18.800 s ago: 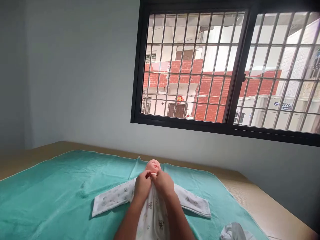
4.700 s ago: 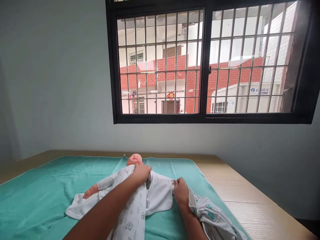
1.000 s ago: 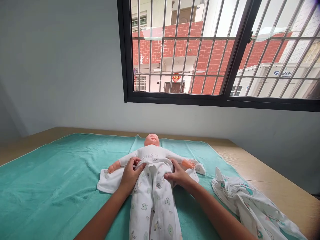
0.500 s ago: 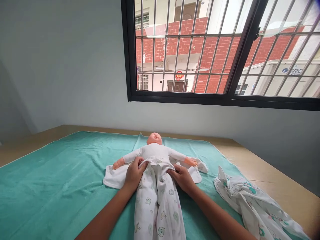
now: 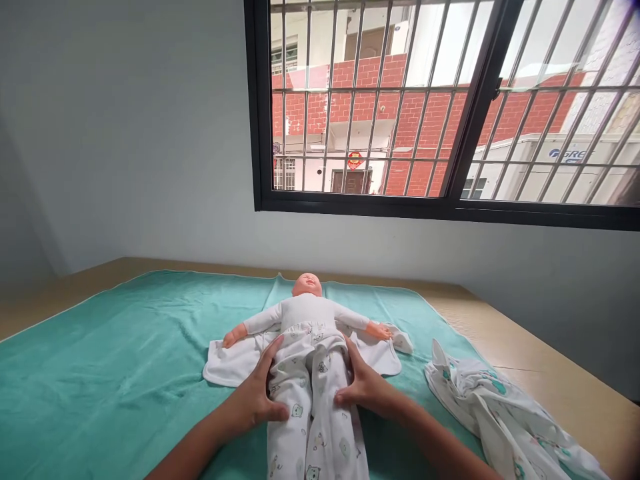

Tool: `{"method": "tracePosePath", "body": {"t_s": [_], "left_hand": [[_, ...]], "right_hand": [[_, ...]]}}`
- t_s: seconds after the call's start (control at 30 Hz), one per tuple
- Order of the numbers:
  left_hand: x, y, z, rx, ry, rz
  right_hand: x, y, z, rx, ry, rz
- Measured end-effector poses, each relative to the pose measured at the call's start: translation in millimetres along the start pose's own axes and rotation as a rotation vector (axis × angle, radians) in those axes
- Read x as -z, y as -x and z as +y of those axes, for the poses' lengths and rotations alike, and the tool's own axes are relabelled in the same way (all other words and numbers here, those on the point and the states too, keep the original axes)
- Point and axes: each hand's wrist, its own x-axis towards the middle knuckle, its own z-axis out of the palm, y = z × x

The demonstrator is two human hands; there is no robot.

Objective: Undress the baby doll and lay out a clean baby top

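A baby doll (image 5: pixel 307 311) lies on its back, head away from me, arms spread wide in white sleeves. White pants (image 5: pixel 326 427) printed with small animals cover it from the waist down, and their waistband lies over the white top. Along the left side of the pants rests my left hand (image 5: pixel 257 393), open, with the thumb spread on the front of the leg. My right hand (image 5: pixel 364 385) mirrors it at the other side, open too, its thumb on the thigh. Under the doll, a white garment (image 5: pixel 227 365) sticks out at both sides.
A green cloth (image 5: pixel 110 380) covers most of the wooden surface (image 5: pixel 540 363). At the right lies a crumpled white printed garment (image 5: pixel 505 407). Behind stand a grey wall (image 5: pixel 130 147) and a barred window with a black frame (image 5: pixel 360 205).
Both hands have let go of the waistband and slid down toward me, opening along the sides of the pants. The waistband now lies flatter. The view has tilted slightly up.
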Motion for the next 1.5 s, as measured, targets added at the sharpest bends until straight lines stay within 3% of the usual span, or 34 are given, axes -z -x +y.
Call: {"method": "tracePosePath", "body": {"t_s": [0.3,0.6,0.77,0.97,1.23,1.37,1.5], "left_hand": [[-2.0,-1,14,0.094,0.032,0.103],[-11.6,4,21,0.154,-0.075,0.212],[-18.0,7,37,0.17,-0.189,0.239],[-23.0,13,45,0.129,-0.492,0.27],[-17.8,17,46,0.12,-0.372,0.199],[-12.9,24,40,0.061,-0.289,0.045],[-14.6,29,30,-0.035,-0.285,-0.086]], "right_hand": [[-14,-2,1,0.011,-0.007,0.187],[-21,-3,-1,-0.041,-0.008,0.246],[-25,1,-6,-0.004,0.218,0.296],[-30,10,-4,0.197,0.613,0.31],[-29,12,-6,0.119,0.509,0.269],[-28,15,-17,0.062,0.363,0.239],[-31,38,-29,-0.042,0.178,0.142]]}}
